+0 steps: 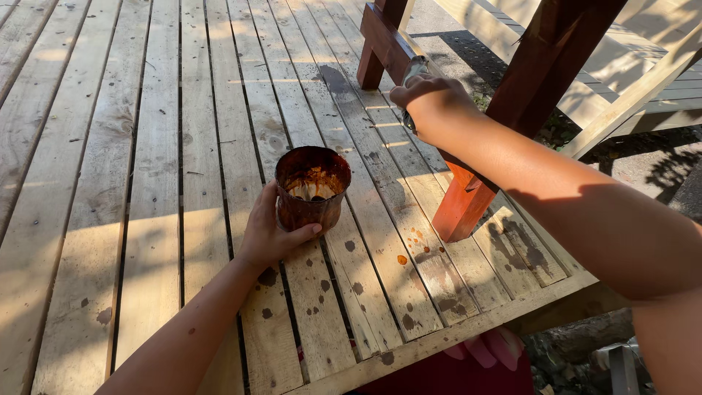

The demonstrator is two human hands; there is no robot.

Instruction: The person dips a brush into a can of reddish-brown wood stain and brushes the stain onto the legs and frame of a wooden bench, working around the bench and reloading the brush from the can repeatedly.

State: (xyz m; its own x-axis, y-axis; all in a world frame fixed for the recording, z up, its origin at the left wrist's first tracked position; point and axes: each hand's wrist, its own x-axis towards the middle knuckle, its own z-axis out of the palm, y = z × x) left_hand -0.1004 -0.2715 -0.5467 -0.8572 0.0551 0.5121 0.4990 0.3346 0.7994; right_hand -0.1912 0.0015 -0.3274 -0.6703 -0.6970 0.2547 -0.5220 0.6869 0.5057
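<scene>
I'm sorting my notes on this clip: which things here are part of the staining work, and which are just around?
In use:
- stain-smeared cup, held by the left hand
- brush, gripped by the right hand
- red-brown stained wooden frame
- plank deck, spotted with drips

Just around:
- unstained pale timber
- pink cloth-like thing below the deck edge

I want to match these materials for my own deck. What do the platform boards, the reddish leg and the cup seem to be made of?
Platform boards: bare, unfinished wood, pale with grain, knots and dark drips. Reddish leg: wood coated in glossy red-brown stain or paint. Cup, held by the left hand: material unclear, so smeared with brown stain; possibly plastic or metal.
</scene>
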